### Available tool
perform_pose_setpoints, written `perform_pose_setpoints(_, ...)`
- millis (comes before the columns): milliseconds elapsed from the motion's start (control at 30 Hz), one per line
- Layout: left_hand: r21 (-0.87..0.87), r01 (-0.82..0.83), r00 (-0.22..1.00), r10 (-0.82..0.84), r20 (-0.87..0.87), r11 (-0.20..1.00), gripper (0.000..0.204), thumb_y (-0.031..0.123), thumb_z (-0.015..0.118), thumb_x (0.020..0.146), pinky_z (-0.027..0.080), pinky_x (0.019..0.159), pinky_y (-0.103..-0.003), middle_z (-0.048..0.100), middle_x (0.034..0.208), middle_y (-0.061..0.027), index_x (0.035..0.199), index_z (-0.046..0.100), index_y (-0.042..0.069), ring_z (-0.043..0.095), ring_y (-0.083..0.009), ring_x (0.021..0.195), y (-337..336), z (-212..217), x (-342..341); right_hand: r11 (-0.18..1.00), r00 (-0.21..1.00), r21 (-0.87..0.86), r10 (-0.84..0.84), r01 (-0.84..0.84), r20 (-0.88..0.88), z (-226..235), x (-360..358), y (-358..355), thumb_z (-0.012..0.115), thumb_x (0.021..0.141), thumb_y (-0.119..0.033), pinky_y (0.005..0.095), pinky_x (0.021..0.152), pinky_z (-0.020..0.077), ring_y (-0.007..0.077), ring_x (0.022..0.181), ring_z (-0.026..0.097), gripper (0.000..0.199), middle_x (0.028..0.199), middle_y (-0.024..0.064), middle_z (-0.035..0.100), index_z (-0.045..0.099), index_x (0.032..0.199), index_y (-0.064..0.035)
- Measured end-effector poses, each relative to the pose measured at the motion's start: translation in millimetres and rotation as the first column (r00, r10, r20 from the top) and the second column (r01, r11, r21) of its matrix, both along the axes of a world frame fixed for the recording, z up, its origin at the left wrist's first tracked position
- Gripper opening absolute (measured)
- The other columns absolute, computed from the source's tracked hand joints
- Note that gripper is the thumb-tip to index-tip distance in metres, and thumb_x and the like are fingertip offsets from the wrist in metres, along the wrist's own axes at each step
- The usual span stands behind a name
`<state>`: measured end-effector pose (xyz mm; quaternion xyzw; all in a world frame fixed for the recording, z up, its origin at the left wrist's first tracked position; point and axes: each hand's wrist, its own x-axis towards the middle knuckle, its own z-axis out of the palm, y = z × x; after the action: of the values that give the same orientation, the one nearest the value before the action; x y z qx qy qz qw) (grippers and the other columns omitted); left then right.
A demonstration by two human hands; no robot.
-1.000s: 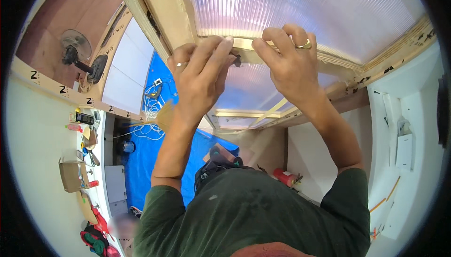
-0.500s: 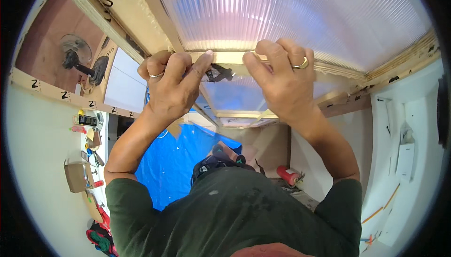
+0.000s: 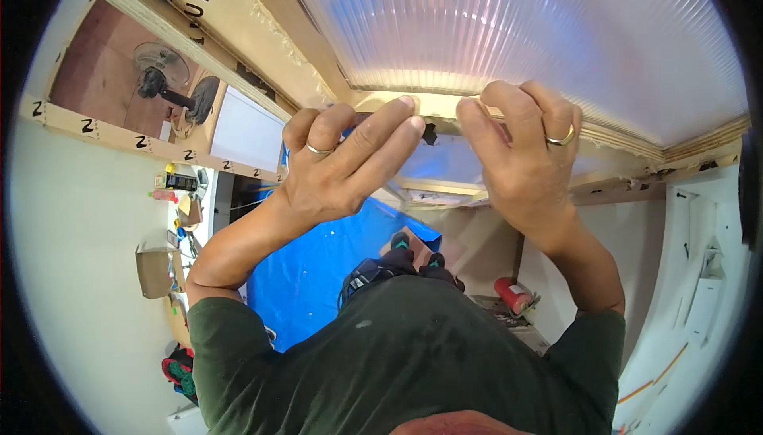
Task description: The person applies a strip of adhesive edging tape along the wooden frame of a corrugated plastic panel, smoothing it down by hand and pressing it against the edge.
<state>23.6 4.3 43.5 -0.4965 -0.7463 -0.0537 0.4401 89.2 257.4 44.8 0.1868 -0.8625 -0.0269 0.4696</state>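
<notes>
Where the ribbed translucent panel meets the pale wooden frame strip, just above centre, both hands press at its lower edge. The left hand, at nine o'clock of the small dark clip, lies fingers extended; the right hand, at three o'clock, curls its fingertips on the strip, grasping nothing visible. Even pressure from both sides would keep the panel seated; blue tarp lies below.

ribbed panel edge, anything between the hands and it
Nothing visible. Both the left hand and the right hand already have fingertips on the wooden strip along the ribbed translucent panel.
</notes>
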Motion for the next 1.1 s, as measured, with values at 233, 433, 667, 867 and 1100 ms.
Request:
perform_pose_setpoints(233, -0.107, -0.004, 0.998, 0.011, 0.058, 0.994, 0.047, 0.016, 0.081, 0.090, 0.037, 0.083, -0.032, 0.076, 0.140, 0.0007, 0.136, 0.071, 0.013, 0.052, -0.0145, 0.092, -8, 12, 1, 0.999, 1.000, -0.034, 0.001, 0.000, 0.006, -2, 0, -1, 0.079, 0.077, -0.017, 0.0430, 0.091, 0.0418, 0.0230, 0.113, 0.056, 0.025, 0.118, -0.0024, 0.062, 0.074, 0.102, -0.0156)
perform_pose_setpoints(433, -0.385, -0.117, 0.988, 0.066, -0.142, 0.915, 0.049, 0.031, 0.078, 0.091, 0.038, 0.088, -0.040, 0.071, 0.137, 0.0012, 0.136, 0.061, 0.019, 0.054, -0.0170, 0.096, -27, 33, -11, 1.000, 0.999, -0.022, 0.013, -0.012, 0.047, 2, 1, -3, 0.079, 0.078, -0.018, 0.0430, 0.090, 0.0424, 0.0233, 0.114, 0.056, 0.025, 0.118, -0.0018, 0.062, 0.075, 0.102, -0.0142)
perform_pose_setpoints(667, -0.636, -0.139, 0.919, -0.140, -0.367, 0.759, 0.047, 0.036, 0.077, 0.092, 0.042, 0.100, -0.043, 0.071, 0.123, 0.0090, 0.133, 0.055, 0.030, 0.052, -0.0175, 0.105, -40, 71, -29, 0.998, 0.998, -0.050, 0.025, -0.022, 0.060, 4, 1, -3, 0.077, 0.075, -0.021, 0.0428, 0.089, 0.0445, 0.0232, 0.114, 0.057, 0.026, 0.118, -0.0014, 0.063, 0.075, 0.100, -0.0116)
perform_pose_setpoints(867, -0.659, -0.012, 0.882, -0.303, -0.362, 0.752, 0.033, 0.035, 0.074, 0.091, 0.039, 0.115, -0.049, 0.076, 0.115, 0.0098, 0.118, 0.057, 0.027, 0.050, -0.0185, 0.118, -32, 72, -48, 0.994, 0.986, -0.112, 0.028, -0.010, 0.165, 11, 9, -3, 0.079, 0.066, -0.009, 0.0435, 0.088, 0.0457, 0.0286, 0.111, 0.058, 0.038, 0.115, 0.0049, 0.064, 0.079, 0.104, -0.0081)
perform_pose_setpoints(1100, -0.824, -0.019, 0.929, -0.296, -0.224, 0.566, 0.035, 0.031, 0.077, 0.084, 0.042, 0.106, -0.049, 0.073, 0.112, 0.0018, 0.114, 0.061, 0.022, 0.054, -0.0204, 0.115, -14, 99, -37, 0.991, 0.975, -0.128, 0.003, 0.026, 0.222, 17, 15, -7, 0.078, 0.067, -0.007, 0.0446, 0.091, 0.0468, 0.0308, 0.112, 0.058, 0.041, 0.117, 0.0072, 0.065, 0.080, 0.108, -0.0058)
